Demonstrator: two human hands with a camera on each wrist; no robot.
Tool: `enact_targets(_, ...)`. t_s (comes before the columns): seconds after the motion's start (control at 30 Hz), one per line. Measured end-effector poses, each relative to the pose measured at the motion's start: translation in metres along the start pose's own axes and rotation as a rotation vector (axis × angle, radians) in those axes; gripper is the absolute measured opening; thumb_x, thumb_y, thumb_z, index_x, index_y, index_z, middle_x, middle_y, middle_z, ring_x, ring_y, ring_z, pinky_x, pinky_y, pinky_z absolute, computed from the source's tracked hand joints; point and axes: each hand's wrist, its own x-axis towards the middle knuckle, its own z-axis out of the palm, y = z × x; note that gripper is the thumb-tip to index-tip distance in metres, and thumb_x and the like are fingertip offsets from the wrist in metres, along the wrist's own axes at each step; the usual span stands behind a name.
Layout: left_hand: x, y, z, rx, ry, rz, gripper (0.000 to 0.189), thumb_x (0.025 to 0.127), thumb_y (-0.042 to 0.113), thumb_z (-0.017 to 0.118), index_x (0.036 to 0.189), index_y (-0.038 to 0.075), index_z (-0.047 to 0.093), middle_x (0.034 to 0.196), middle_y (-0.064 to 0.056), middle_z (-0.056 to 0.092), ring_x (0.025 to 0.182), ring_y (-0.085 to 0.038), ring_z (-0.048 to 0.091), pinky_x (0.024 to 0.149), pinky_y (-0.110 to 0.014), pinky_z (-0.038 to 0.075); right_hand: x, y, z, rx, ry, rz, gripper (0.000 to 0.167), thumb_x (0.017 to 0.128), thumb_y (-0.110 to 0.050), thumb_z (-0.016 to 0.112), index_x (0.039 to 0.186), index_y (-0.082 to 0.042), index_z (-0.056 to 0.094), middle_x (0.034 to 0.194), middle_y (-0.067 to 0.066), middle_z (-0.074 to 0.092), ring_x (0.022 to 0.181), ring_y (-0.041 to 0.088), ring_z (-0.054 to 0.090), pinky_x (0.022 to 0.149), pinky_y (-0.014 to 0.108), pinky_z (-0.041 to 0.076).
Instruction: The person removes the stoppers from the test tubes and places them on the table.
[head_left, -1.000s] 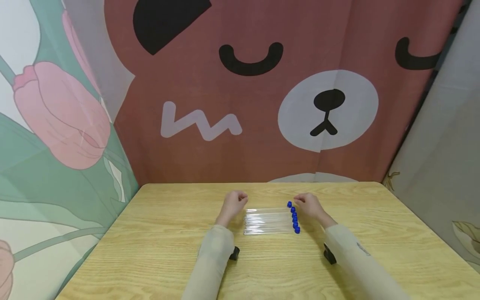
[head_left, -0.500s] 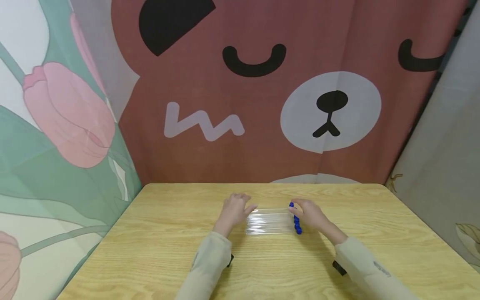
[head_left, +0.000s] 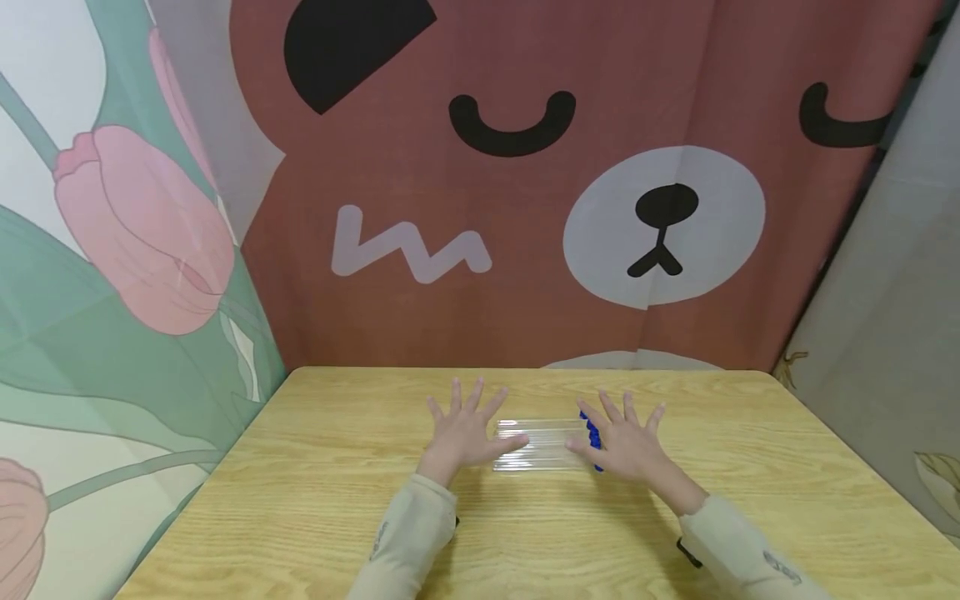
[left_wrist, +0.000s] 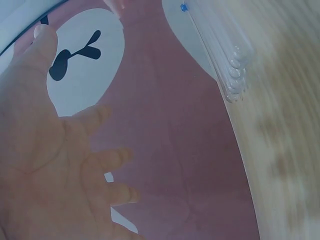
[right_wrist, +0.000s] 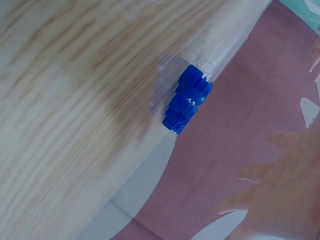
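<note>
Several clear test tubes (head_left: 543,454) lie side by side on the wooden table, their blue caps (head_left: 595,435) lined up at the right end. My left hand (head_left: 461,437) is held with fingers spread at the tubes' left end, its thumb overlapping them in the head view. At the capped end, my right hand (head_left: 630,446) also has its fingers fanned out and partly hides the caps. Both hands hold nothing. The left wrist view shows the tubes' rounded ends (left_wrist: 236,75) apart from the left palm. In the right wrist view the caps (right_wrist: 187,99) sit clear of the right fingers.
The wooden table (head_left: 337,500) ends at a back edge against a curtain (head_left: 510,317) printed with a brown bear. A flowered curtain (head_left: 150,367) hangs on the left, and a pale one (head_left: 885,333) on the right.
Both hands were first loosely curled near the tubes' far corners. They have drawn slightly nearer and spread their fingers wide. The topmost cap, earlier a little apart, now stands closer to the row.
</note>
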Motion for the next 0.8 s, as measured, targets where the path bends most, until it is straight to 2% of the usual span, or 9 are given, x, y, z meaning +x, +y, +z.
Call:
enact_targets(0.17, -0.0017, 0.0016, -0.0015, 0.006, -0.015, -0.014, 0.085, 0.07, 0.081, 0.032, 0.141, 0.035, 0.022, 0.148, -0.005, 0.008, 0.13, -0.039, -0.008, 0.09, -0.07, -0.004, 0.0002, -0.0014, -0.0003, -0.027, -0.006, 0.018, 0.077, 0.08, -0.068, 0.038, 0.14, -0.02, 0.031, 0.142, 0.023, 0.02, 0.124, 0.054, 0.005, 0.078, 0.068, -0.023)
enact_targets(0.57, -0.005, 0.0029, -0.0044, -0.01, -0.05, -0.025, 0.084, 0.07, 0.081, 0.03, 0.141, 0.037, 0.021, 0.148, -0.005, 0.009, 0.13, -0.039, -0.005, 0.09, -0.069, -0.006, -0.001, -0.0034, -0.0024, 0.005, -0.011, 0.025, 0.073, 0.083, -0.062, 0.041, 0.141, -0.018, 0.029, 0.142, 0.025, 0.017, 0.123, 0.054, 0.004, 0.08, 0.071, -0.019)
enact_targets(0.8, -0.0052, 0.0012, -0.0025, -0.011, -0.07, -0.045, 0.084, 0.071, 0.08, 0.033, 0.141, 0.036, 0.02, 0.148, -0.004, 0.006, 0.13, -0.038, -0.007, 0.09, -0.07, -0.004, 0.0004, -0.0015, -0.0027, 0.023, -0.014, 0.032, 0.074, 0.084, -0.062, 0.04, 0.141, -0.018, 0.027, 0.142, 0.026, 0.016, 0.124, 0.054, 0.002, 0.077, 0.062, -0.029)
